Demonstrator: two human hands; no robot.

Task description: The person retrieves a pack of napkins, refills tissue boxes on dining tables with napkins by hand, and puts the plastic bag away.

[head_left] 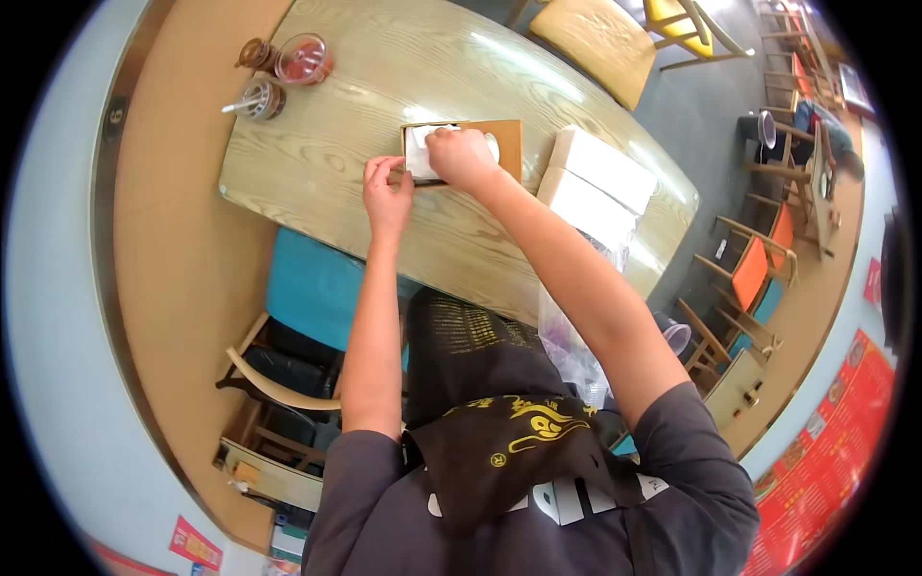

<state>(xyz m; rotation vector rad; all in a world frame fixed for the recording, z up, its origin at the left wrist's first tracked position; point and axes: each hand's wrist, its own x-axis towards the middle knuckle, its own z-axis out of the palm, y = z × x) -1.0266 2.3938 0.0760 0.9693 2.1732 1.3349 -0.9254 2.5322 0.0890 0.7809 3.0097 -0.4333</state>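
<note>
The brown box sits on the worktop, white paper inside its left end. The left hand, fingers loosely parted, meets that end; the right hand curls its fingers over the paper, whether pinching it I cannot tell. Best to brace the box lightly with the left and handle the paper gently.

A jar with red contents stands on the bench beside a brown jar; a turquoise chair and a tan chair stand at opposite sides, a red poster at right
</note>
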